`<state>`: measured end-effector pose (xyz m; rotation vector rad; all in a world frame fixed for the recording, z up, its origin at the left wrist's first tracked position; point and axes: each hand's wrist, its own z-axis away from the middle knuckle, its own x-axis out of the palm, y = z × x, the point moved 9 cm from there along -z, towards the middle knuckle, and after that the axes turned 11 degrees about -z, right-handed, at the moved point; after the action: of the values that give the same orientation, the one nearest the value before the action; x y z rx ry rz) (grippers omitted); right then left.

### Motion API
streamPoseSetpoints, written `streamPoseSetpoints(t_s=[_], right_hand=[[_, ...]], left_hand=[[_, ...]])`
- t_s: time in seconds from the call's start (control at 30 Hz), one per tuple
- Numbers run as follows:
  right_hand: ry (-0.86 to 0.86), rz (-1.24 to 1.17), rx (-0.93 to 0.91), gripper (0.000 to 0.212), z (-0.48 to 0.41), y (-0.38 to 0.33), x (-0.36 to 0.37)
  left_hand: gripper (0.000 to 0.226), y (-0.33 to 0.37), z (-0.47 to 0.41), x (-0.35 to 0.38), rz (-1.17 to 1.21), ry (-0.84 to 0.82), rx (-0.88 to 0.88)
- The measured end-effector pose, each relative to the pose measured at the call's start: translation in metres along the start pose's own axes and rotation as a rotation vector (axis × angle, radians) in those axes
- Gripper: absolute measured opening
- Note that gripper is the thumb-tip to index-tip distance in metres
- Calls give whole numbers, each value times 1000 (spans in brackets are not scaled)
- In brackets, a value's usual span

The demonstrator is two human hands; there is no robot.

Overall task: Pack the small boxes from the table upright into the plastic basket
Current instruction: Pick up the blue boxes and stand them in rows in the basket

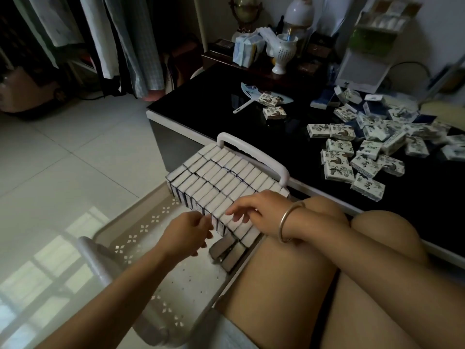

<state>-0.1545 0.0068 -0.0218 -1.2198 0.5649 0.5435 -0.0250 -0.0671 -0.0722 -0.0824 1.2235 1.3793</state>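
A white plastic basket (141, 222) with cut-out walls stands on the floor against my knees. Its far half is filled with several rows of small boxes standing upright (221, 172); two boxes (227, 250) lean at the near end of the rows. My right hand (261, 210), a bangle on its wrist, lies fingers spread on the tops of the nearest packed boxes. My left hand (187, 233) is loosely curled at the side of the same row, fingertips touching a box edge. Many loose printed boxes (364, 152) lie scattered on the black table (226, 117).
Two more boxes (273, 107) and a white fan (245, 96) lie further back on the table. A white vase (283, 55), packets and a rack stand at the rear. Clothes hang at the left over a tiled floor (63, 159). My bare knees (352, 235) press against the table edge.
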Motion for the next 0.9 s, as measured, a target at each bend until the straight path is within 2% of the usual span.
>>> streamPoseSetpoints(t_s=[0.1,0.13,0.2,0.27,0.37,0.5,0.7,0.8,0.9], right_hand=[[112,-73,9,45,19,16,-33],[160,-107,9,45,25,22,-44],[257,-172,11,46,36,34,-65],[327,-213,16,47,42,42,-81],[447,-257,33,46,51,61,-110],[653,-184,138,44,72,109,-161],[788,76,321,38,100,198,-235],[817,153,396,40,101,235,-265],[854,210,401,40,89,254,-281]], left_hand=[[32,31,-11,-2,-456,104,126],[31,40,-12,-3,-533,138,152],[28,63,-15,-4,-534,230,228],[26,89,-18,-4,-406,279,313],[22,144,-33,8,-236,258,429],[18,225,-65,31,-170,247,538],[21,338,-128,64,-312,201,685],[32,374,-183,79,-447,201,671],[42,390,-241,85,-538,228,570]])
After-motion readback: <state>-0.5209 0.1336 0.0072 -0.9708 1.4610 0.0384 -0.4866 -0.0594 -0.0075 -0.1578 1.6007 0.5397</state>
